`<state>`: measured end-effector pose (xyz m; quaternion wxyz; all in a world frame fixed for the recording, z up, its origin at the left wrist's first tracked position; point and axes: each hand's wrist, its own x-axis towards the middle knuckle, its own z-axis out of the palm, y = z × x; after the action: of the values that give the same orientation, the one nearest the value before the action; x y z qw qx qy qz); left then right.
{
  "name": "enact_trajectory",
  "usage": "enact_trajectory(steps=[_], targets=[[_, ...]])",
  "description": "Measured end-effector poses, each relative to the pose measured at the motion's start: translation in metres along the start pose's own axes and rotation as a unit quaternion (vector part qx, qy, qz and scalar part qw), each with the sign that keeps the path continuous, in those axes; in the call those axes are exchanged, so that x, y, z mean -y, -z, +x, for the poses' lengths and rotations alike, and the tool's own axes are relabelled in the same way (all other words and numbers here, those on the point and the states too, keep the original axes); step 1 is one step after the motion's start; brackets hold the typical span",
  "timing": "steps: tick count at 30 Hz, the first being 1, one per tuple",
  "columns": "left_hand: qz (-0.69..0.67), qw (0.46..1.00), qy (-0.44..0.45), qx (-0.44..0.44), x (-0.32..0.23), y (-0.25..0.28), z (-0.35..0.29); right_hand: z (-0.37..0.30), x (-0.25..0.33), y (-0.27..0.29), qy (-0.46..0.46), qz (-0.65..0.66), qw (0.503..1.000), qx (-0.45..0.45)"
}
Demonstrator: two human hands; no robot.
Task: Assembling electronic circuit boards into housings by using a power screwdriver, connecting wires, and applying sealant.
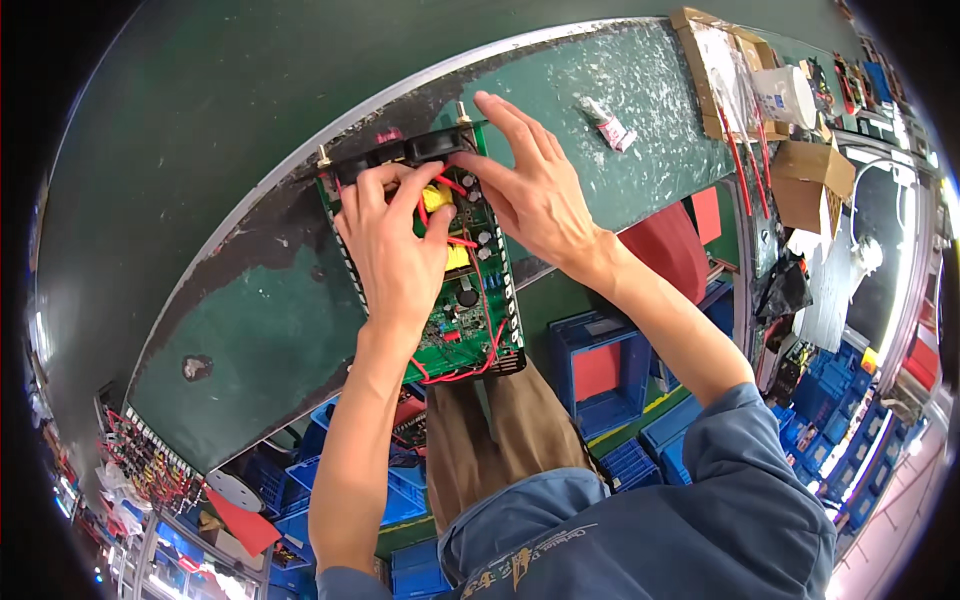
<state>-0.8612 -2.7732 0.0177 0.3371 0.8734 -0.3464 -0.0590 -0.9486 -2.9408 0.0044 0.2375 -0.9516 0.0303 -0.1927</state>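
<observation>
An open electronics unit (pixel 463 300) with a green circuit board, yellow-wrapped transformers (pixel 457 257) and red wires (pixel 492 352) lies before me, its near end over the bench edge. My left hand (pixel 388 240) reaches over its left half with bent fingers. Thumb and forefinger curl around a yellow transformer and a red wire there; what the fingertips grip is hidden. My right hand (pixel 540 195) rests at the upper right side, fingers stretched out, one digit touching near the black fans (pixel 437 146). Brass terminal posts (pixel 462 112) stand at the far end.
The worn green bench (pixel 265 285) runs diagonally. A small tube-like packet (pixel 608 125) lies on it. To the right are cardboard boxes (pixel 808 185), a white cup-shaped container (pixel 783 96) and long red leads (pixel 737 160). Blue crates (pixel 608 400) stand below, and many wired parts (pixel 150 460) at lower left.
</observation>
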Motion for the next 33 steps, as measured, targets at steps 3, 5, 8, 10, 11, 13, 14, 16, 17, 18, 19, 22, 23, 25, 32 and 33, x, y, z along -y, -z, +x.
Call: enact_trajectory(steps=[3, 5, 8, 10, 11, 13, 14, 16, 17, 18, 19, 22, 23, 25, 32, 33], targets=[[0.002, 1.0, 0.008, 0.006, 0.004, 0.0, -0.003, 0.002, 0.004, -0.005, -0.017, 0.001, 0.999, 0.028], [0.001, 1.0, 0.002, 0.001, 0.007, -0.001, -0.004, 0.003, 0.004, -0.006, -0.016, -0.001, 1.0, 0.027], [-0.004, 1.0, -0.005, -0.009, 0.007, -0.001, -0.002, 0.005, 0.002, -0.008, -0.023, 0.014, 0.999, 0.024], [0.0, 1.0, -0.008, -0.011, 0.008, -0.005, -0.001, 0.005, -0.005, -0.012, -0.02, 0.028, 0.999, 0.012], [0.009, 1.0, -0.012, -0.017, 0.009, -0.006, -0.001, 0.005, -0.009, -0.013, -0.022, 0.03, 0.999, 0.013], [0.012, 1.0, -0.014, -0.02, 0.008, -0.006, 0.0, 0.005, -0.015, -0.017, -0.002, 0.057, 0.998, 0.012], [0.015, 1.0, -0.012, -0.02, 0.007, -0.007, 0.001, 0.007, -0.018, -0.017, -0.002, 0.06, 0.998, 0.012], [0.009, 0.999, -0.018, -0.034, 0.008, -0.002, 0.003, 0.012, -0.018, -0.017, 0.027, 0.042, 0.999, 0.009], [0.003, 0.999, -0.022, -0.036, 0.005, -0.001, 0.003, 0.012, -0.016, -0.015, 0.024, 0.042, 0.999, 0.013], [0.005, 0.999, -0.027, -0.036, 0.003, 0.0, 0.004, 0.012, -0.018, -0.014, 0.023, 0.037, 0.999, 0.019], [-0.007, 0.999, -0.03, -0.038, 0.002, -0.003, 0.005, 0.011, -0.02, -0.012, 0.027, 0.03, 0.999, 0.022], [-0.008, 0.999, -0.027, -0.033, 0.001, -0.006, 0.001, 0.007, -0.017, -0.003, 0.018, 0.012, 0.999, 0.04], [-0.008, 0.999, -0.025, -0.027, 0.002, -0.005, 0.0, 0.008, -0.013, 0.0, 0.02, 0.021, 0.999, 0.046], [0.001, 0.999, -0.027, -0.026, 0.007, 0.0, -0.006, 0.008, 0.002, 0.011, 0.026, 0.028, 0.998, 0.05], [-0.088, 0.994, 0.011, -0.07, -0.007, 0.017, -0.023, -0.03, 0.032, 0.035, -0.338, 0.193, 0.919, 0.058], [-0.091, 0.992, 0.011, -0.091, -0.009, 0.025, -0.033, -0.037, 0.032, 0.03, -0.36, 0.248, 0.899, 0.038]])
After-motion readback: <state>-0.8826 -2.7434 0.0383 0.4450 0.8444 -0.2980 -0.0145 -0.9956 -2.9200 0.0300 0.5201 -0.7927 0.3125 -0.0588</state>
